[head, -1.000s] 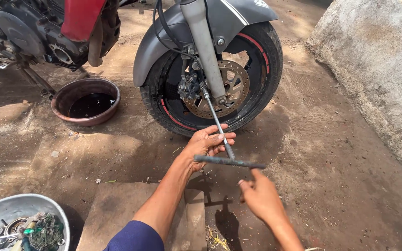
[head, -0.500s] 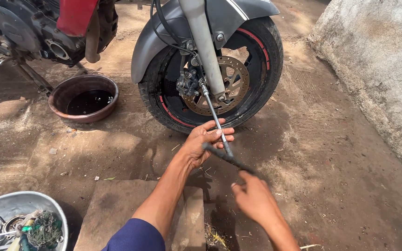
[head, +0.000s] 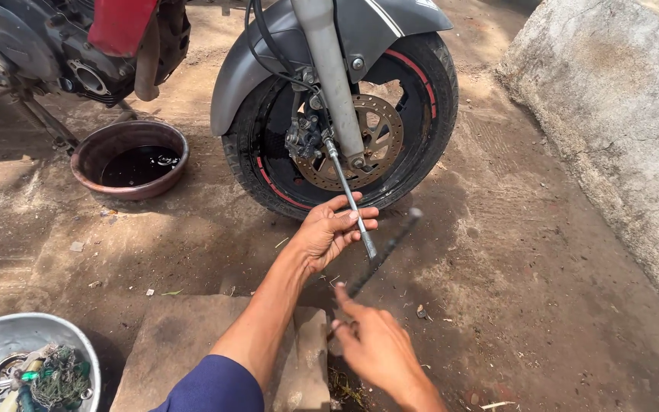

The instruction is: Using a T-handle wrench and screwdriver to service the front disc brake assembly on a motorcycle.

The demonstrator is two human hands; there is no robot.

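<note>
The left hand (head: 329, 231) is closed loosely around the shaft of a T-handled wrench (head: 348, 194), whose far end sits on the front wheel (head: 345, 122) beside the brake disc. The right hand (head: 371, 343) touches the blurred crossbar with open fingers. A bowl of dark oil (head: 130, 159) sits on the dirt left of the wheel.

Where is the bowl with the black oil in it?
The brown bowl sits on the dirt at the left, just left of the front wheel and under the engine.
</note>
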